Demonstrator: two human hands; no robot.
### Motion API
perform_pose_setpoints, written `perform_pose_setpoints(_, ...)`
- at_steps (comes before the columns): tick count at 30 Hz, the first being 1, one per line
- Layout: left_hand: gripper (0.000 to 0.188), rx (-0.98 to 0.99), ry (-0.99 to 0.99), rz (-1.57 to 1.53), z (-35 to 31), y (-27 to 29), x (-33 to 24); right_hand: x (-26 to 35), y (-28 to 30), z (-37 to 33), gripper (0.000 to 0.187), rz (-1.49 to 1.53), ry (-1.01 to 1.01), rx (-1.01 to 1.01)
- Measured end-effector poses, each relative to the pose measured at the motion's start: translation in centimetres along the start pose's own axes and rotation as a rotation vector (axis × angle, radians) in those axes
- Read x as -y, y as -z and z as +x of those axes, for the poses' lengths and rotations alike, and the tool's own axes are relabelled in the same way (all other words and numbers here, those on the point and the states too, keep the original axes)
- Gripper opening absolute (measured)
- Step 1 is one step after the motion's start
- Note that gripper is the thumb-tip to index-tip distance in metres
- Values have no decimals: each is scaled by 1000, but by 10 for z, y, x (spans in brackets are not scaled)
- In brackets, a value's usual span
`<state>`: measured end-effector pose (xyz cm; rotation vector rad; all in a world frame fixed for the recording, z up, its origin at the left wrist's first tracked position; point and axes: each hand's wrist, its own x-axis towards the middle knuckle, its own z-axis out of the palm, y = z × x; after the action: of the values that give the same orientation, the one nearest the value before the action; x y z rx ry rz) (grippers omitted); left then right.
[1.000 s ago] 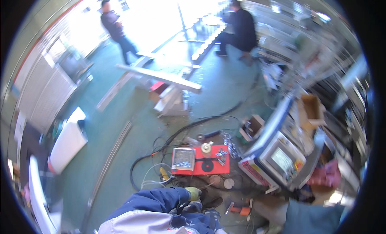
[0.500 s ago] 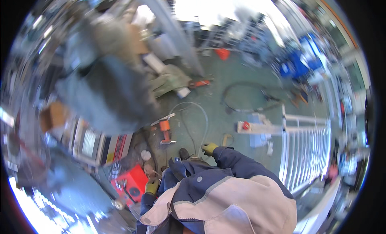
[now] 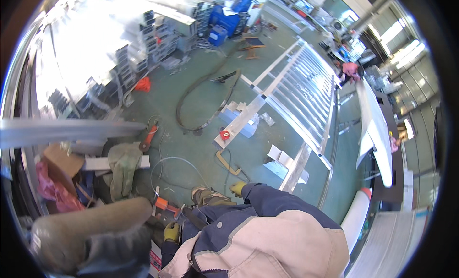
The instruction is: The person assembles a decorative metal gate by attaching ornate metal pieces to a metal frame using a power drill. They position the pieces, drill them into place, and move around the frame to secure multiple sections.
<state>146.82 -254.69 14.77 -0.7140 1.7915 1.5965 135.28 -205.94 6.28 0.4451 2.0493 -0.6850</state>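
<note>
Over the last half second the view has swung to the right: the railing (image 3: pixel 300 98), at the right edge before, now lies ahead and right of centre, with the beam (image 3: pixel 246 116) running from its near corner and a red reel (image 3: pixel 224 134) on the beam's near end. The drill (image 3: pixel 165 205), orange, is on the floor just beyond the left hand (image 3: pixel 171 231), closer to it in view than before; no contact seen. Left hand gloved, low by the jacket, fingers partly curled; cannot tell if it grips anything. Right hand (image 3: pixel 237 188) gloved, fingers gathered, narrow; nothing clearly visible in it, grip uncertain. Nearest to it is the yellow bar (image 3: pixel 226 164), bent, on the floor ahead. Judgement: the turn puts bar, beam and railing before the body, with neither hand visibly engaged
</note>
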Motion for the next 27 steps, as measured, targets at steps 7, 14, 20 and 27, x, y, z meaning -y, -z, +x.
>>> perform_pose_setpoints(7, 22, -52, 82, -145, 52, 51, -69, 13, -51, -13, 33, 276, -122, 29)
perform_pose_setpoints(14, 13, -126, 201, -287, 118, 66, -120, 53, -19, 50, 31, 252, -175, 135)
perform_pose_setpoints(20, 19, -193, 253, -313, 184, 102, -221, 125, 74, 179, 29, -86, 36, 229)
perform_pose_setpoints(27, 26, -70, 65, -315, 275, 131, -321, 223, 222, 249, 30, 75, 196, 52)
